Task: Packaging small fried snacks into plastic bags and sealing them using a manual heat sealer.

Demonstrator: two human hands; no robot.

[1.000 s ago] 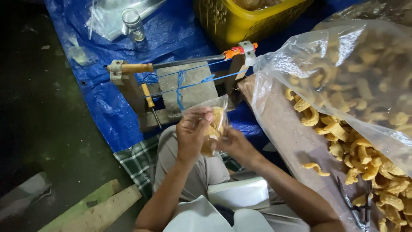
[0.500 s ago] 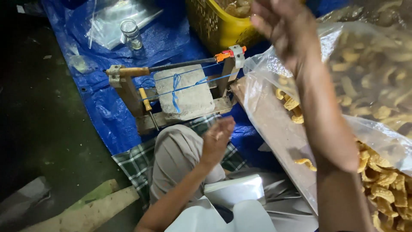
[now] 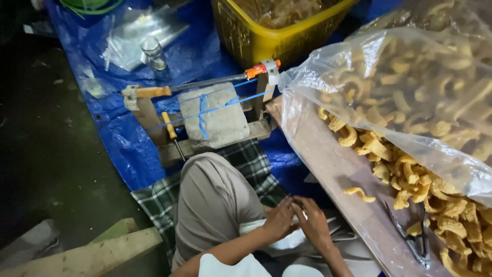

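Observation:
My left hand (image 3: 279,220) and my right hand (image 3: 313,224) are low over my lap, fingertips meeting. They pinch at the top of a stack of small clear plastic bags (image 3: 287,240) lying against my thigh. To the right, a big clear sack (image 3: 410,97) of yellow curled crackers spills a heap of crackers (image 3: 410,179) onto a brown board (image 3: 333,164). In front of my knee stands a wooden sealing frame (image 3: 200,110) with a metal rod, blue strings and a grey block.
A yellow basket (image 3: 256,38) with filled packets stands at the back. A small glass jar (image 3: 152,53) and loose plastic sheets lie on the blue tarp (image 3: 123,133). Metal tongs (image 3: 415,241) rest on the board. Wooden planks (image 3: 92,251) lie at the lower left.
A second ago both hands held a filled small bag before the frame. My right hand then swung up toward the basket. Both hands have since dropped to the bag stack in my lap.

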